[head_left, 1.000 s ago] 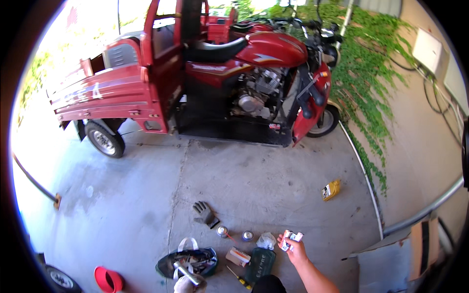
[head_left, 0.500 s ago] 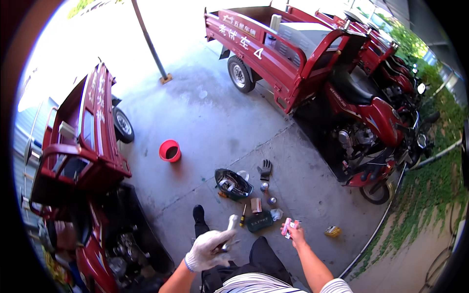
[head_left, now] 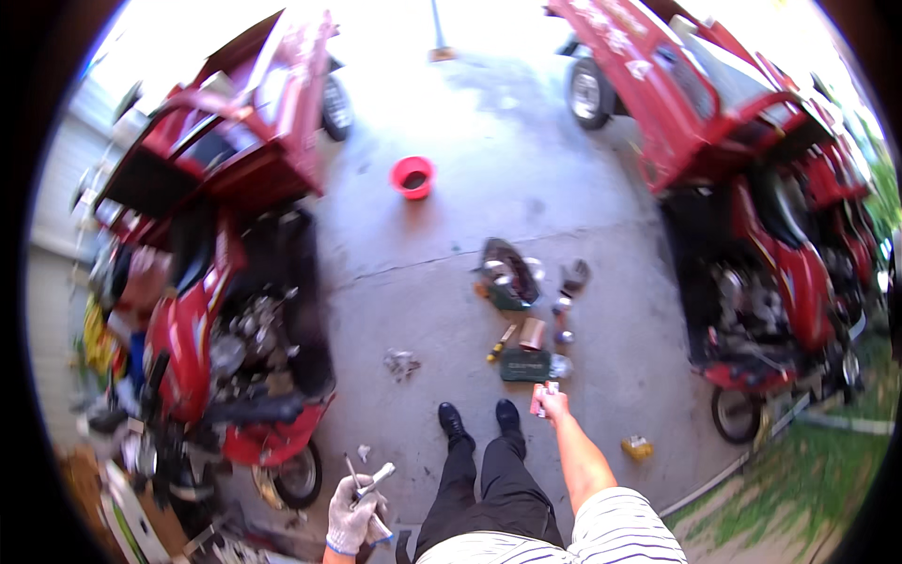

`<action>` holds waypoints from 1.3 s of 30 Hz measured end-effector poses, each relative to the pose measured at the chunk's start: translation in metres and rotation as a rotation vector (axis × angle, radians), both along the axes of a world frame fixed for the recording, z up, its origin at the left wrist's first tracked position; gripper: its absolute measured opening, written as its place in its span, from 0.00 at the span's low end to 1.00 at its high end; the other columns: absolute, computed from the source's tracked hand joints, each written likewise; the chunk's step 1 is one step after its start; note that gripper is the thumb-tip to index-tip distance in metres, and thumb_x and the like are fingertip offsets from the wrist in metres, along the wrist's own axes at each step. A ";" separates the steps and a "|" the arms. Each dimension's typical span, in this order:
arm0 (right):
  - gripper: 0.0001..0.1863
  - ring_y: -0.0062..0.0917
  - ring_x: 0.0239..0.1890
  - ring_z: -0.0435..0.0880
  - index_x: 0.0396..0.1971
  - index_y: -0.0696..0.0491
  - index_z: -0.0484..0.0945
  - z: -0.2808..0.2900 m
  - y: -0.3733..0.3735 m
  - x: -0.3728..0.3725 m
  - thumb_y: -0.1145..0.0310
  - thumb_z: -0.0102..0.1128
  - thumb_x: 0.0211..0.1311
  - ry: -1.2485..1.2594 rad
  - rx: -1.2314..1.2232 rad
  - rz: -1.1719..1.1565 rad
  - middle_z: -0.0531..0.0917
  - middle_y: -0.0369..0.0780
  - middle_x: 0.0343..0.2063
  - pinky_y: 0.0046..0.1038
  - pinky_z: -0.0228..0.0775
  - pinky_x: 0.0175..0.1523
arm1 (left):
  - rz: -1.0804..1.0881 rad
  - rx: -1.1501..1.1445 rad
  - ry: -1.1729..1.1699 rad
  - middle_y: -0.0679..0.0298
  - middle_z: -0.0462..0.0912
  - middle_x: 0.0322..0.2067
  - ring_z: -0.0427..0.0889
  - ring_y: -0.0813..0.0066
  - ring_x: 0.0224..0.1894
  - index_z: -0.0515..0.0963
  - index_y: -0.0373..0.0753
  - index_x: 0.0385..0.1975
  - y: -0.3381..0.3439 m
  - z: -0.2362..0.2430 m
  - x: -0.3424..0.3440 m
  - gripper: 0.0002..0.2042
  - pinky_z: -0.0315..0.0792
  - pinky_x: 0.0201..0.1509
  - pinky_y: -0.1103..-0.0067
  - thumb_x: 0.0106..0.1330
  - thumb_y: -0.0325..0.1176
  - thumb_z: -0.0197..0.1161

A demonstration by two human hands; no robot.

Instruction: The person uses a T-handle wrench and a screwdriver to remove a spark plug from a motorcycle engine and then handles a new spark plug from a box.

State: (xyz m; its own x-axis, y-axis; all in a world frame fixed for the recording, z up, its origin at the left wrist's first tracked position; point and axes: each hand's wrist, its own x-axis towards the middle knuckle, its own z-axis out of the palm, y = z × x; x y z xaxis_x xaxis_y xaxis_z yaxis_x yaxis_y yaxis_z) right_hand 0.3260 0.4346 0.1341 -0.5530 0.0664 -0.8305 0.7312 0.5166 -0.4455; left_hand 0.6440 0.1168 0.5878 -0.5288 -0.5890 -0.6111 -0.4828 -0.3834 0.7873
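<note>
My left hand (head_left: 349, 519), in a white knitted work glove, is closed around a pale stick-shaped tool (head_left: 379, 477). A thin dark rod also pokes up from that grip; its kind is too blurred to name. My bare right hand (head_left: 556, 405) is closed on a small pink-and-white box (head_left: 539, 399). Just beyond the right hand lies a dark green case (head_left: 525, 365) on the concrete. A brown box (head_left: 532, 334) and a yellow-and-black screwdriver (head_left: 501, 344) lie at its far side, and a clear plastic bag (head_left: 561, 367) at its right end.
Red cargo tricycles (head_left: 193, 320) (head_left: 780, 235) stand on both sides. Farther out are a red bucket (head_left: 412, 193), an open dark bag (head_left: 508, 274), a dark glove (head_left: 574, 275) and small cans (head_left: 563, 336). A yellow packet (head_left: 637, 447) lies right, a grey heap (head_left: 402, 365) left.
My view has swung left and down, bringing both feet and the left tricycle's front wheel in. My left hand has moved left and lower; the right still holds the box.
</note>
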 end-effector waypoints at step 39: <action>0.17 0.38 0.50 0.88 0.56 0.59 0.79 0.413 -0.681 1.034 0.70 0.63 0.71 -0.955 -0.610 1.844 0.87 0.47 0.48 0.37 0.84 0.53 | 2.467 -0.645 0.150 0.64 0.75 0.25 0.76 0.76 0.24 0.73 0.35 0.48 0.092 0.126 0.723 0.10 0.79 0.37 0.75 0.71 0.29 0.60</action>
